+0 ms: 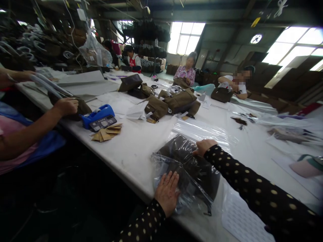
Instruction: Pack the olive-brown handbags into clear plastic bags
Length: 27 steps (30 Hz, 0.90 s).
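Note:
A dark brown bag [199, 173] lies flat at the near table edge, inside a clear plastic bag [166, 164] that has creases and shine. My left hand [168, 193] is spread flat on the plastic at its near left side, fingers stretched out. At the far right edge of the same package, my right hand [205, 147] has its fingers curled on the plastic; the fingertips are partly hidden. Just beyond it lie several clear plastic sleeves [199, 129].
Several brown bags [180, 101] are heaped mid-table. A blue tape dispenser [101, 116] and cardboard tags [107, 132] lie to the left. A co-worker's hand [67, 107] holds a brown bag there. A cup [306, 166] stands at right; other people sit across the table.

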Tool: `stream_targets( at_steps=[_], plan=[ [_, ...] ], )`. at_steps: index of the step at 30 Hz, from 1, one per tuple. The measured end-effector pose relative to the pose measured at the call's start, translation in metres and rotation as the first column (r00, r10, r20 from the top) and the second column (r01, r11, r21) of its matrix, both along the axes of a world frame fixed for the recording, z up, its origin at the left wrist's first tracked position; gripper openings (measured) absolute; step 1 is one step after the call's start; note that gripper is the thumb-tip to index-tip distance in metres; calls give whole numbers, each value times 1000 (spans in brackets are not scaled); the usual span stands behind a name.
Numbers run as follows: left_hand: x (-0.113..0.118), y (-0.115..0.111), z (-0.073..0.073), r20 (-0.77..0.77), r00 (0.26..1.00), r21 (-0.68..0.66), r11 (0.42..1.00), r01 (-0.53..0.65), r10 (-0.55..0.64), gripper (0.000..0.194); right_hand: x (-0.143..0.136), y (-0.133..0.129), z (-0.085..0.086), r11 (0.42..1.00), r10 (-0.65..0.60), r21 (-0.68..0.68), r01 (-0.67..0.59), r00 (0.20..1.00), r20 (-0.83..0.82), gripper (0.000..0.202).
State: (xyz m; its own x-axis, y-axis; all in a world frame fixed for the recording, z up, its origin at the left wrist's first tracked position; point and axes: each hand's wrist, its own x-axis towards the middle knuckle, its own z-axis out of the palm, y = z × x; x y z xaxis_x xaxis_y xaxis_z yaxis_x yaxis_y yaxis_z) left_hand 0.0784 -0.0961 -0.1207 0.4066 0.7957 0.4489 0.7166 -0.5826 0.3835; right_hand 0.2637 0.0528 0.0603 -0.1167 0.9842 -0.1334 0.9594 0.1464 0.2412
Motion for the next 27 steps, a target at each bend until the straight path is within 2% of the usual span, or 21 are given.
stream_targets(
  at_steps=[2,3,4,5,7,9,11,13,14,15,16,17,18,19,20,21,22,23,24,25,27],
  plan=[
    [-8,-2,1,110,992,33,998,-61,57,52,28,-14,17,993,-47,107,47,999,-8,27],
    [-14,-4,1,195,975,39,992,-117,107,49,37,-29,21,985,-14,172,24,998,-57,27],
    [-22,-4,1,294,941,19,983,-184,170,46,42,-50,20,971,63,238,-31,989,-130,26],
    [-30,-4,0,398,884,-39,968,-249,244,43,41,-75,15,940,201,319,-124,954,-221,24],
    [-45,-2,1,565,707,-294,904,-310,426,42,27,-130,-12,848,496,393,-355,793,-353,18],
    [-56,5,5,614,464,-628,751,-204,639,42,5,-178,-52,778,624,391,-492,677,-390,21],
    [-59,13,14,548,245,-829,557,37,799,41,-16,-208,-94,696,701,514,-502,632,-332,31],
    [-57,19,25,458,128,-871,415,264,880,36,-28,-218,-130,637,687,664,-393,679,-257,39],
    [-55,21,31,427,120,-865,366,344,896,33,-30,-217,-143,626,658,705,-335,712,-245,39],
    [-53,21,37,418,144,-860,340,380,897,32,-30,-214,-152,628,627,723,-286,737,-253,38],
    [-51,20,42,436,183,-864,353,358,881,32,-29,-210,-157,643,601,724,-250,750,-275,36],
    [-49,18,48,487,237,-864,423,274,841,33,-27,-206,-161,661,583,715,-227,755,-300,34],
    [-47,16,53,561,316,-825,548,138,765,36,-24,-202,-162,673,576,709,-212,752,-321,33],
    [-44,15,57,628,435,-712,702,-14,646,38,-22,-199,-163,675,582,706,-213,742,-333,32],
    [-40,15,61,643,593,-521,844,-127,485,40,-20,-197,-163,680,590,698,-225,733,-338,31],
    [-35,17,64,576,759,-293,944,-154,303,42,-18,-196,-164,680,598,693,-237,726,-339,30],
    [-29,20,65,433,893,-92,991,-92,123,45,-17,-195,-165,681,606,687,-253,721,-334,29],
    [-22,24,65,251,968,43,999,19,-29,48,-16,-195,-167,680,611,684,-265,720,-328,27],
    [-15,29,63,78,988,115,986,124,-134,51,-15,-195,-169,678,613,683,-271,721,-323,25],
    [-10,34,59,-59,979,146,969,200,-193,54,-15,-195,-171,678,615,681,-276,721,-320,24],
    [-5,40,48,-206,956,163,956,245,-210,57,-14,-194,-173,676,623,678,-287,714,-319,23]
  ],
)
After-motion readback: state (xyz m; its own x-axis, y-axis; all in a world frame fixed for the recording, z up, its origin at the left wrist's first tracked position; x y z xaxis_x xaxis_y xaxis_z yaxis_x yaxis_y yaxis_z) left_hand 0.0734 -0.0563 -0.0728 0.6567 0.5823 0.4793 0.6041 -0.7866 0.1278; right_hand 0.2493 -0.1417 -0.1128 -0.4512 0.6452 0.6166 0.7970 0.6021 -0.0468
